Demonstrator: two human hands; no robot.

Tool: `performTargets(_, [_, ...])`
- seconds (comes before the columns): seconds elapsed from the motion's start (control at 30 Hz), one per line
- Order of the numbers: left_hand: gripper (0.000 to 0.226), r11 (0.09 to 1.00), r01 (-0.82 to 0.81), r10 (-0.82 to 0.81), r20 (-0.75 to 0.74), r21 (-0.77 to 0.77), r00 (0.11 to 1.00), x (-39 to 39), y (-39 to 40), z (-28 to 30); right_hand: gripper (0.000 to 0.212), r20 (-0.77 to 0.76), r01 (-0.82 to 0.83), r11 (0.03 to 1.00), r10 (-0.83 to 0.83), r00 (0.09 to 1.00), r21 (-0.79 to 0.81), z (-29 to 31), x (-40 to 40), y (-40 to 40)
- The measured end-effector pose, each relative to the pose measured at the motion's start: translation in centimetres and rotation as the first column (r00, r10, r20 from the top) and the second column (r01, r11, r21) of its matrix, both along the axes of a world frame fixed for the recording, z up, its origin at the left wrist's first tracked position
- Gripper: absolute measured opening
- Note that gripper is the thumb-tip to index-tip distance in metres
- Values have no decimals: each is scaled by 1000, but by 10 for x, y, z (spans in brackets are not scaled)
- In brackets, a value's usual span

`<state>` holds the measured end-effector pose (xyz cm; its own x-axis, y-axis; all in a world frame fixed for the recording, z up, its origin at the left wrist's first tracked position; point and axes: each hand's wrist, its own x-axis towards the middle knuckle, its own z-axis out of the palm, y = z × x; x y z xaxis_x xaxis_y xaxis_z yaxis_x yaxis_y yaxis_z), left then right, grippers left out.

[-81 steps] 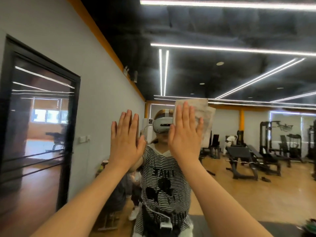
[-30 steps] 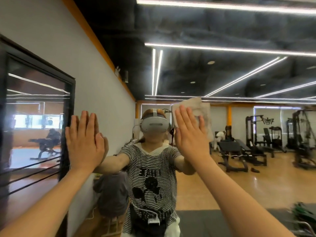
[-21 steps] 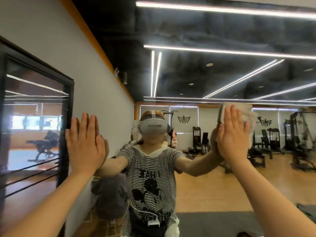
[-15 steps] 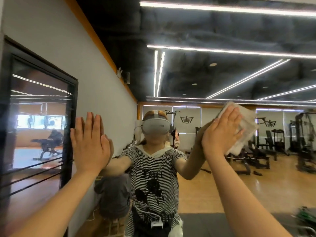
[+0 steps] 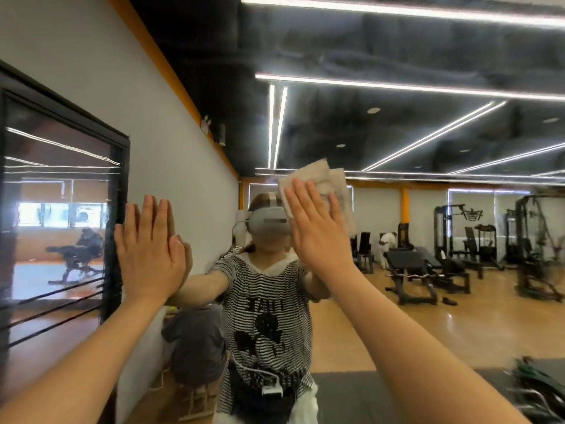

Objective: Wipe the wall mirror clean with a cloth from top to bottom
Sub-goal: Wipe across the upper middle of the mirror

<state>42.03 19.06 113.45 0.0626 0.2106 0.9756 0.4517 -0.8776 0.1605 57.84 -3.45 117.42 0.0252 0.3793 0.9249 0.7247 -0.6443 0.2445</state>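
Note:
The wall mirror (image 5: 397, 123) fills most of the head view and reflects a gym and the person facing it. My right hand (image 5: 318, 231) lies flat with straight fingers, pressing a pale folded cloth (image 5: 321, 182) against the glass at about head height. The cloth sticks out above and to the right of the fingers. My left hand (image 5: 149, 249) is open, its palm flat on the mirror near the left edge, at a similar height. Its reflection touches it palm to palm.
A black-framed window or door (image 5: 64, 228) sits in the grey wall (image 5: 76, 56) at the left. Reflected in the glass are weight benches (image 5: 425, 270), exercise machines (image 5: 532, 246), a wooden floor and a dark mat (image 5: 351, 399).
My right hand swept the cloth out to the right across the glass and has come back left, near the centre. My left hand has stayed pressed in place since one second ago.

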Motion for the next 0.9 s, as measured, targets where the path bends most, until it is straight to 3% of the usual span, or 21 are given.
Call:
performTargets(0.23, [65, 1000, -13, 13, 0, -3, 1000, 1, 2, 0, 55, -265, 132, 956, -59, 962, 263, 19, 46, -98])
performTargets(0.43, [64, 999, -43, 43, 7, 9, 999, 4, 3, -1, 56, -415, 178, 848, 54, 908, 499, 25, 26, -60])
performTargets(0.5, [64, 998, -56, 55, 11, 8, 998, 4, 3, -1, 56, -406, 182, 856, 36, 913, 485, 20, 9, -35])
performTargets(0.6, [65, 997, -75, 75, 19, 14, 997, 3, 2, -1, 57, -347, 63, 909, 93, 933, 412, 7, -25, 8])
performTargets(0.73, [64, 996, -84, 83, 26, 25, 996, 2, 2, 0, 60, -286, -29, 981, 84, 955, 193, -7, -64, 62])
performTargets(0.9, [64, 998, -66, 66, 13, 15, 998, 2, 4, 0, 60, -96, -24, 995, 34, 995, 102, -12, -44, 59])
